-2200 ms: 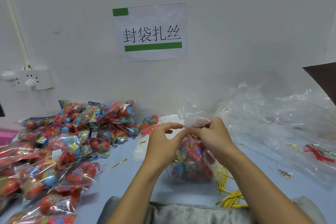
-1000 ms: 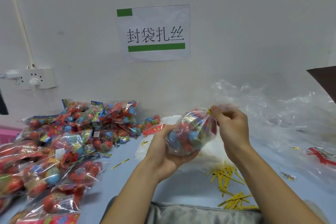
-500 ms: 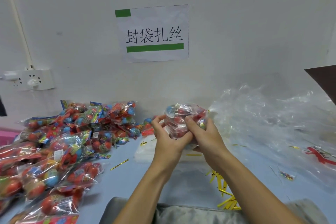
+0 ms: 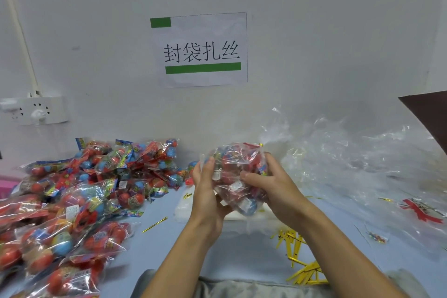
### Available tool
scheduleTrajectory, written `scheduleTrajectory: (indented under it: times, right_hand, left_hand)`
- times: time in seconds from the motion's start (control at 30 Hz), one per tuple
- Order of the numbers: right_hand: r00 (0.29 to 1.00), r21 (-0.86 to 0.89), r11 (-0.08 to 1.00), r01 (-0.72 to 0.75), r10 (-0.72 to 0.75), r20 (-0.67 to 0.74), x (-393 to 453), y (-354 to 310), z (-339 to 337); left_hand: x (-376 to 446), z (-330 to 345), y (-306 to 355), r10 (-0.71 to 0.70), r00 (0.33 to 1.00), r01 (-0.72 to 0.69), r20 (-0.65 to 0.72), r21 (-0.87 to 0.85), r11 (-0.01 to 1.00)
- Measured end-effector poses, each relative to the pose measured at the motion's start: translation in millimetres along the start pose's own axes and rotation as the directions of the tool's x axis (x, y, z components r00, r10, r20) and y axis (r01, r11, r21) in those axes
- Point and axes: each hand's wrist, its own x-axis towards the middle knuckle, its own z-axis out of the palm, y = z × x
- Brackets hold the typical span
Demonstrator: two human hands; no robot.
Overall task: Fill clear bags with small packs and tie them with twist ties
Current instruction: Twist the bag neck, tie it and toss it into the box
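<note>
Clear bag (image 4: 238, 172), filled with red and blue small packs, held above the blue table (image 4: 154, 244) at frame centre, with a gold twist tie (image 4: 261, 145) at its gathered neck toward 1 o'clock. I see my left hand (image 4: 206, 191) cupping the bag from 9 o'clock, fingers curled against its side, and my right hand (image 4: 273, 184) gripping it from 3 o'clock, thumb pressed across the front. Finished bags (image 4: 72, 201) lie heaped at 8 to 10 o'clock. Empty clear bags (image 4: 350, 160) pile at 3 o'clock. Loose yellow twist ties (image 4: 297, 254) are scattered at 5 o'clock, below my right forearm. A paper sign (image 4: 200, 50) hangs on the wall at 12 o'clock; a power strip (image 4: 36, 110) sits at 9 o'clock.
</note>
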Motion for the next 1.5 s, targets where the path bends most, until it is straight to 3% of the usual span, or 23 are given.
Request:
scheduleTrajectory:
  times: [0.13, 0.23, 0.33, 0.47, 0.6, 0.7, 0.83, 1.07, 1.13, 1.33, 1.5]
  right_hand:
    - [0.986, -0.218, 0.973, -0.071, 0.101, 0.131, -6.5, -12.1, -8.9]
    - [0.903, -0.262, 0.939, -0.221, 0.298, 0.309, -11.4, -16.6, -19.0]
    - [0.895, -0.280, 0.929, -0.242, 0.325, 0.305, -12.4, -11.3, -24.6]
    - [0.945, -0.171, 0.959, -0.228, 0.260, 0.197, -11.0, -9.9, -35.2]
    - [0.983, -0.011, 0.983, -0.185, 0.185, 0.022, -4.8, -18.4, -43.7]
    - [0.981, 0.182, 0.981, -0.064, 0.095, -0.168, 8.7, -39.2, -50.1]
    - [0.898, 0.325, 0.932, 0.162, -0.003, -0.439, 43.2, -104.3, -76.8]
    - [0.641, 0.285, 0.801, 0.526, -0.153, -0.752, 57.4, -220.9, -139.9]
    - [0.626, 0.227, 0.844, 0.486, -0.155, -0.764, 50.6, -215.4, -142.2]
    - [0.727, 0.111, 0.977, 0.183, -0.059, -0.684, 20.6, -144.4, -123.8]
    - [0.768, -0.030, 0.993, -0.117, 0.071, -0.636, 1.9, -80.7, -118.6]
  left_hand:
    - [4.9, -1.7, -1.1, 0.102, 0.992, -0.102, -0.080, 0.004, 0.995]
    - [8.6, -2.5, -2.5, 0.180, 0.969, -0.168, -0.168, 0.086, 0.982]
    - [8.4, -2.7, -8.2, 0.196, 0.970, -0.164, -0.142, 0.210, 0.964]
    - [4.6, -3.3, -14.0, 0.178, 0.982, -0.143, -0.064, 0.363, 0.921]
    - [2.1, -3.5, -14.3, 0.241, 0.968, -0.203, -0.070, 0.346, 0.916]
    - [2.6, -2.9, -15.7, 0.257, 0.963, -0.211, -0.085, 0.359, 0.909]
    - [6.1, 0.4, -19.1, 0.257, 0.965, -0.212, -0.061, 0.401, 0.891]
    - [7.8, 5.0, -18.8, 0.276, 0.959, -0.225, -0.055, 0.441, 0.869]
    - [7.4, 6.8, -18.2, 0.262, 0.964, -0.211, -0.048, 0.460, 0.862]
    - [-0.6, 9.8, -19.3, 0.255, 0.967, -0.222, 0.017, 0.551, 0.805]
    - [-5.4, 9.3, -22.4, 0.249, 0.965, -0.241, 0.082, 0.651, 0.720]
